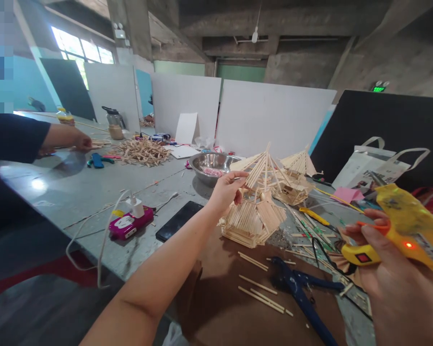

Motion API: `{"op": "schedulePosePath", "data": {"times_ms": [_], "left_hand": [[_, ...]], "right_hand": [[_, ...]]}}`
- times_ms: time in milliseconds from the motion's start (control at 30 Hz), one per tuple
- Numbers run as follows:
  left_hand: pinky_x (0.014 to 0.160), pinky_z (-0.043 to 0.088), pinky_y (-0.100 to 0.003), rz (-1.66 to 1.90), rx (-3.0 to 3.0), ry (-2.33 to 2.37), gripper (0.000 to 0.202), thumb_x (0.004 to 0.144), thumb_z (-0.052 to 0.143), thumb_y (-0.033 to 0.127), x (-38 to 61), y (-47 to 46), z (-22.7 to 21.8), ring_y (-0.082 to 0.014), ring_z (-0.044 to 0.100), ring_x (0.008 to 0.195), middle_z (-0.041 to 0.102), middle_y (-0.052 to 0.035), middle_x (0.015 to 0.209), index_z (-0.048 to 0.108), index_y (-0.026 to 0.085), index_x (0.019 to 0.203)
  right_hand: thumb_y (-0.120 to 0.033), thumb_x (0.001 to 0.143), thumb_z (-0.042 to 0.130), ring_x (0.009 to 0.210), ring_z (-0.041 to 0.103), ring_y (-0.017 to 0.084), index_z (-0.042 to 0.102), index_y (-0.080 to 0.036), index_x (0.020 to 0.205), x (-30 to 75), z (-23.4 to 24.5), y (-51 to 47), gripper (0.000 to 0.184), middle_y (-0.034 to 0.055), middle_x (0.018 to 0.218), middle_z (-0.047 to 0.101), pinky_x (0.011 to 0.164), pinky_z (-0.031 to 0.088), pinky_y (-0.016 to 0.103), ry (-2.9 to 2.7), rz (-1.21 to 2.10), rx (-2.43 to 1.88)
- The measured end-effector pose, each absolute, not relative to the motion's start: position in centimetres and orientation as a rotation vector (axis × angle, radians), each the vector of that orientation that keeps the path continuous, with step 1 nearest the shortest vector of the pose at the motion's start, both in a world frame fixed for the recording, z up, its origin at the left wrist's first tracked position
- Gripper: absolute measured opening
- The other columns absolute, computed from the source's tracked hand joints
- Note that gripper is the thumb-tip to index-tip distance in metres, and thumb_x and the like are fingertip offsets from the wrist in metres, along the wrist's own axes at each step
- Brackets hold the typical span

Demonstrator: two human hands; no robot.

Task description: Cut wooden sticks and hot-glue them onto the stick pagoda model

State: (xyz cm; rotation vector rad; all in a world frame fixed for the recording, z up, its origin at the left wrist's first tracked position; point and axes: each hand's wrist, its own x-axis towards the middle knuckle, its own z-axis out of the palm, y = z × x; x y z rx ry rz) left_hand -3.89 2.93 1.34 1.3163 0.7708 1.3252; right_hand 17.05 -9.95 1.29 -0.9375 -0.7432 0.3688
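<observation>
At the far left, a co-worker's hand [83, 141] is reaching over some sticks on the table, and a heap of wooden pieces [142, 153] is lying just to its right. Nearer, a purple power strip [132, 223] is sitting left of a dark phone [180, 220], and a metal bowl [210, 169] is standing farther back.

Right of these, the person's left hand [231, 191] is touching the left edge of the upper roof [257, 169] of a stick model [243, 221]. Its fingers are curling nearly together there; whether they are pinching one stick or only steadying the roof, I cannot tell. The model is standing upright in the middle, at the far edge of a brown board [216, 319].

The building looks well advanced: the lower tier is showing close-set sticks, and the upper roof is already rising to a peak. Gaps are showing between its sticks, so filling those faces seems to be what is left. A second model [296, 185] is standing behind to the right, also roofed. Short loose sticks [261, 299] are lying unused on the near board, left of a blue cutter [303, 298].

At the near right, the right hand [389, 269] is wrapping firmly around a yellow glue gun [406, 216]; its red light is glowing, and its nozzle is pointing up, well apart from the model.
</observation>
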Motion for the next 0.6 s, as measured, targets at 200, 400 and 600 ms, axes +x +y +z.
{"op": "schedulePosePath", "data": {"times_ms": [200, 400, 600], "left_hand": [[0.028, 0.025, -0.016, 1.355, 1.350, 0.761, 0.020, 0.071, 0.049, 0.025, -3.80, 3.00, 1.07, -0.0014, 0.039, 0.027, 0.056, 0.0025, 0.059, 0.052, 0.016, 0.089], [0.028, 0.025, -0.016, 1.378, 1.337, 0.735, 0.021, 0.070, 0.050, 0.025, -3.76, 2.90, 0.97, -0.0016, 0.039, 0.027, 0.055, 0.0025, 0.059, 0.053, 0.015, 0.088], [0.028, 0.025, -0.016, 1.383, 1.332, 0.742, 0.021, 0.070, 0.050, 0.024, -3.74, 2.54, 1.10, -0.0011, 0.038, 0.027, 0.057, 0.0015, 0.061, 0.053, 0.015, 0.089]], "right_hand": [[-0.017, 0.053, 0.065, 0.053, 0.054, 0.009, 0.060, -0.021, 0.072, 17.12, 1.17, -9.74, 0.020, -0.0016, 0.081, 0.056, 0.055, 0.047, 0.027, -0.760, 0.333, -0.898], [-0.016, 0.054, 0.064, 0.056, 0.055, 0.009, 0.060, -0.022, 0.075, 17.37, 1.01, -9.70, 0.022, -0.0024, 0.080, 0.055, 0.056, 0.046, 0.025, -0.759, 0.376, -0.878], [-0.015, 0.055, 0.064, 0.055, 0.055, 0.008, 0.060, -0.021, 0.079, 17.35, 0.91, -9.47, 0.024, -0.0025, 0.086, 0.055, 0.058, 0.047, 0.024, -0.760, 0.377, -0.849]]}}
